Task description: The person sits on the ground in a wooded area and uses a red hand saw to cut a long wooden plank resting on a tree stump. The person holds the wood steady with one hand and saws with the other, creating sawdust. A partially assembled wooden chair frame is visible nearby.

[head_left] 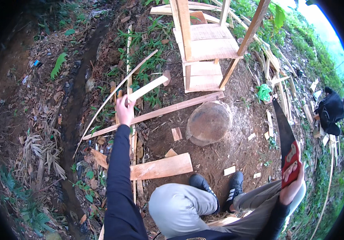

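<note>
My left hand (124, 111) reaches out to the left, its fingers closed on the near end of a pale wooden batten (150, 88). The batten's far end points up and right, beside a brownish rounded patch that I cannot make out. At the right, my right hand (293, 185) is wrapped round the red handle of a handsaw (285, 130). Its dark blade points up and away from me. Between the hands, a round tree stump (209, 122) stands on the soil. A long wooden strip (160, 113) lies from below my left hand to behind the stump.
A wooden frame with plank shelves (212, 45) stands beyond the stump. One wide board (162, 167) lies before my knee. Small offcuts (229, 171) dot the soil. Slats are piled at the right near a green plastic bag (263, 92) and a black bag (331, 111). A ditch (76, 160) runs at left.
</note>
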A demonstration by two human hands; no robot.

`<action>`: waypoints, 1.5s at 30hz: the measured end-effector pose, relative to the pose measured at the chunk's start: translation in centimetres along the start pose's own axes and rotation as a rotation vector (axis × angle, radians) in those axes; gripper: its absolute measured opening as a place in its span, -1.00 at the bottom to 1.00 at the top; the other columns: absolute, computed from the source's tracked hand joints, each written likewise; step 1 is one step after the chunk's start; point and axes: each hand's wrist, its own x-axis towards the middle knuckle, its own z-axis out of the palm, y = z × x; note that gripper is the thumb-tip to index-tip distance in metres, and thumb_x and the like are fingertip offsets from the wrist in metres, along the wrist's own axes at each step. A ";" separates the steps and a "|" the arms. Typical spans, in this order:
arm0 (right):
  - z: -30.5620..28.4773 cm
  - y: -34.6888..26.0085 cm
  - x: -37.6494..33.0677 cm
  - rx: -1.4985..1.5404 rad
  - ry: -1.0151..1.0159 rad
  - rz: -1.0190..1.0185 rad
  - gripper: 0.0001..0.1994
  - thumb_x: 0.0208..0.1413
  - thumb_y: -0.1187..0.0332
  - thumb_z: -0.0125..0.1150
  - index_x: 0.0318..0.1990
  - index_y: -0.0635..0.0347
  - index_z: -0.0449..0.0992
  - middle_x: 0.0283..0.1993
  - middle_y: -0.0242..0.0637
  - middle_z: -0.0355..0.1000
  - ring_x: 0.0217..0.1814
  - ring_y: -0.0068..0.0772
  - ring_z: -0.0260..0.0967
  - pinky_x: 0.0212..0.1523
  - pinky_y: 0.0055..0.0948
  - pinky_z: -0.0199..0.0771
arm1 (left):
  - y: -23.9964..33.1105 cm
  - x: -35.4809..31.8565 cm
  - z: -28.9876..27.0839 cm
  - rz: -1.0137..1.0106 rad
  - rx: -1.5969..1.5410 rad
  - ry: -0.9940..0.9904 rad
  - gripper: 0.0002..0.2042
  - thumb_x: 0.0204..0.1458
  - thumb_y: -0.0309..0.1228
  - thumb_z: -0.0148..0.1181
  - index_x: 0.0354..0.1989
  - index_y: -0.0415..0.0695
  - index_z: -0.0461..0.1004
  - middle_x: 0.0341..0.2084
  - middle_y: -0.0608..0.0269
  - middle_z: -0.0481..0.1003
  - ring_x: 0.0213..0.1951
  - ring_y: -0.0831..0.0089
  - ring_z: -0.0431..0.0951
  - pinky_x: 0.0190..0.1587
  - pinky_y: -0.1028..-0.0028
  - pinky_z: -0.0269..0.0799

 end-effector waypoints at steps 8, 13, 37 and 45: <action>0.8 -0.7 -1.0 0.034 -0.110 0.005 -0.69 0.39 0.12 -0.04 -0.39 0.03 0.35 -0.56 -0.51 0.29 -0.71 -0.62 0.06 -0.60 -0.56 0.14 | 2.8 -22.3 1.4 -1.548 -1.334 -0.034 -0.87 0.18 -0.16 0.26 -0.13 0.27 0.52 -0.40 0.65 0.45 -0.40 0.66 0.51 -0.41 0.50 0.45; 0.9 -1.7 -3.7 0.070 -0.221 -0.121 -0.70 0.41 0.17 -0.10 -0.39 0.09 0.29 -0.57 -0.44 0.23 -0.71 -0.57 0.05 -0.60 -0.54 0.11 | 5.0 -31.1 -0.3 -1.697 -1.423 -0.096 -0.77 0.11 -0.05 0.33 -0.20 0.17 0.51 -0.35 0.66 0.43 -0.39 0.73 0.43 -0.38 0.49 0.33; -0.9 -4.2 -7.7 0.069 0.108 -0.422 -0.85 0.27 0.40 0.13 -0.37 0.20 0.43 -0.63 -0.53 0.21 -0.73 -0.68 0.06 -0.65 -0.57 0.10 | 14.8 -37.9 -5.4 -1.003 -1.024 -1.116 -0.71 0.24 -0.18 0.19 0.05 0.00 0.46 -0.15 0.44 0.52 -0.21 0.61 0.49 -0.19 0.50 0.47; -2.4 -0.1 -2.4 0.189 0.171 -0.230 -0.78 0.26 0.42 0.14 -0.46 0.14 0.34 -0.64 -0.53 0.18 -0.73 -0.67 0.04 -0.64 -0.57 0.09 | 19.6 -34.6 -0.2 -1.083 -0.849 -1.429 -0.76 0.25 -0.17 0.17 -0.01 0.02 0.49 -0.14 0.42 0.54 -0.19 0.57 0.52 -0.16 0.45 0.52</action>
